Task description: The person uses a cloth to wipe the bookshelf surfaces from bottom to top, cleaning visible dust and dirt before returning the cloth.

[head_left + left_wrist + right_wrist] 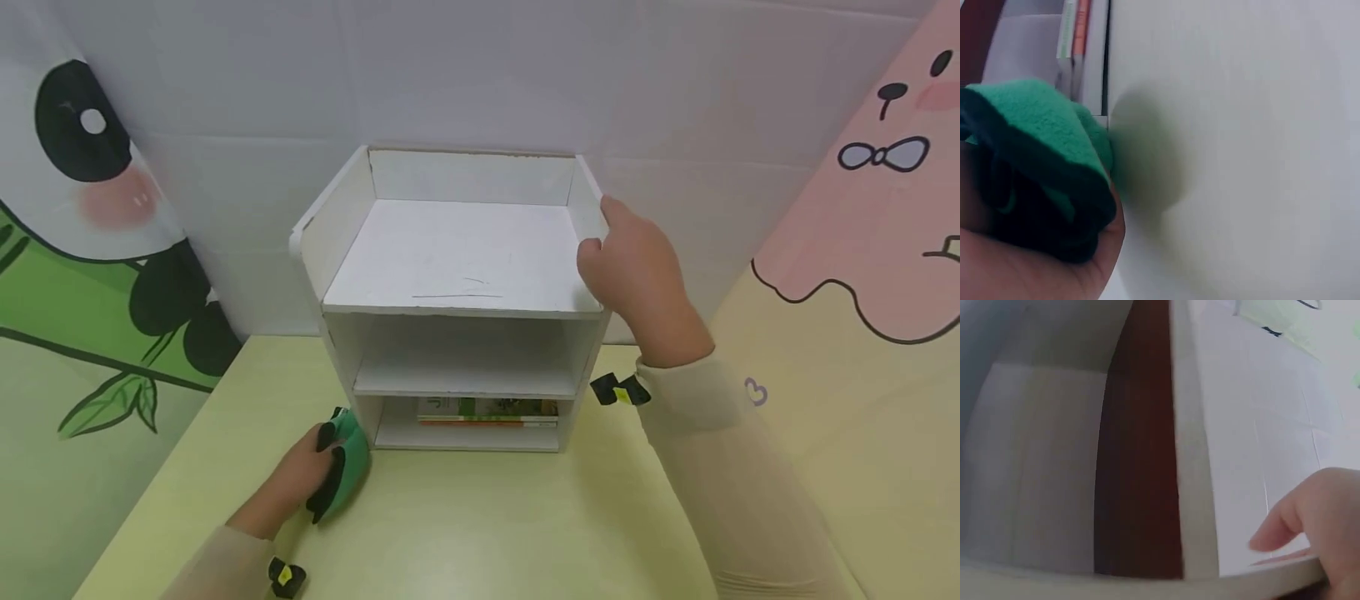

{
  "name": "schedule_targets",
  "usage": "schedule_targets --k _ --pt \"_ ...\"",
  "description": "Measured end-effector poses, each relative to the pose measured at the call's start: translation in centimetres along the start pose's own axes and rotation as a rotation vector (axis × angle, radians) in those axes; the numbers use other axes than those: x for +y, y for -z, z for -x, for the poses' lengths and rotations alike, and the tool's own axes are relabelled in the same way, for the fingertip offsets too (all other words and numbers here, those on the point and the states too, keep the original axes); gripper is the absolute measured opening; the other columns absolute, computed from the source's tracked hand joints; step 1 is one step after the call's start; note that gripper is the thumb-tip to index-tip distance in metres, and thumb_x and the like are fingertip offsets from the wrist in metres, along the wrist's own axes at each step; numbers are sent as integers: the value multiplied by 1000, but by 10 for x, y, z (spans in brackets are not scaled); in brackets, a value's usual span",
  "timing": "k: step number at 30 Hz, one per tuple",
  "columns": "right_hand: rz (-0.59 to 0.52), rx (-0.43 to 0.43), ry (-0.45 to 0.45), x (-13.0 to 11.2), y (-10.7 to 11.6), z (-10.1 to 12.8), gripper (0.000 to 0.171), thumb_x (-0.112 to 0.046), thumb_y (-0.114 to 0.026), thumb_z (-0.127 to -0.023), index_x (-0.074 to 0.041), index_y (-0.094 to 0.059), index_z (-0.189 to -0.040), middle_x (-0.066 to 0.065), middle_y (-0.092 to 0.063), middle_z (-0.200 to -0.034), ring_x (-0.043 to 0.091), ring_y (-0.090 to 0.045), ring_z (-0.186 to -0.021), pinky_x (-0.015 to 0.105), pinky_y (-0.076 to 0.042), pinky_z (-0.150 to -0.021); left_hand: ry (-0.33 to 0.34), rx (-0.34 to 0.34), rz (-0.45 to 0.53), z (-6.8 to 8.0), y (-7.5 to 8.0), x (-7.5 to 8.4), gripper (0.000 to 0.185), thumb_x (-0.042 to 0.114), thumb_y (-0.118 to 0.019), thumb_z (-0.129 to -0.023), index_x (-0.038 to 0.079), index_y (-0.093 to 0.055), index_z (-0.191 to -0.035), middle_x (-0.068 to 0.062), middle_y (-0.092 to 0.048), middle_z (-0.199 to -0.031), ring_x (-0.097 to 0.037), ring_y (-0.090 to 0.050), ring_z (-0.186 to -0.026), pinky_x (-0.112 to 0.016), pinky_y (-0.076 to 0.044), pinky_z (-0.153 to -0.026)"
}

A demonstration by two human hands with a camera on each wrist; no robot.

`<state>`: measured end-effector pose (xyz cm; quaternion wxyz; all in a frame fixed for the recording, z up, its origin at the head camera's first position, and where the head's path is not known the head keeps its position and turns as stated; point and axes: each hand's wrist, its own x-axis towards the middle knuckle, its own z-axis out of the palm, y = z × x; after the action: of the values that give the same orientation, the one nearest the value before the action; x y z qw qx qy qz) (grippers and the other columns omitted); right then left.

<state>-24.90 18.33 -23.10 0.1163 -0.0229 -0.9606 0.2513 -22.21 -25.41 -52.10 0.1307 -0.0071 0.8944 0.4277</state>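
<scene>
Pale yellow tabletop (480, 525) carries a white shelf unit (457, 258) — left hand (300, 483) clutches a green cloth (347, 467) at its lower-left corner, right hand (637, 275) grips its upper right wall.

We wear long, pale beige sleeves on both arms. A black strap with a yellow tag sits at our left wrist (287, 577), another at our right wrist (619, 390), whose sleeve carries a small purple mark (755, 392).
</scene>
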Motion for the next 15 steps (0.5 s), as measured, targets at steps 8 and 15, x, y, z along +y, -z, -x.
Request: schedule_targets --k 8,15 --pt "-371 117 121 34 -18 51 77 -41 -56 -102 -16 -17 -164 9 -38 -158 28 -57 -108 47 -56 -83 109 -3 166 37 3 -6 76 42 -46 -109 -7 -15 -159 -34 -16 -163 -52 -13 -150 -66 -18 -117" --pt "-573 321 256 62 -51 124 54 -6 -60 -99 -4 -42 -150 3 -51 -143 18 -56 -108 24 -47 -86 187 54 247 76 -11 8 97 65 -52 -99 -2 -17 -160 -31 -20 -163 -51 -19 -148 -67 -20 -116"
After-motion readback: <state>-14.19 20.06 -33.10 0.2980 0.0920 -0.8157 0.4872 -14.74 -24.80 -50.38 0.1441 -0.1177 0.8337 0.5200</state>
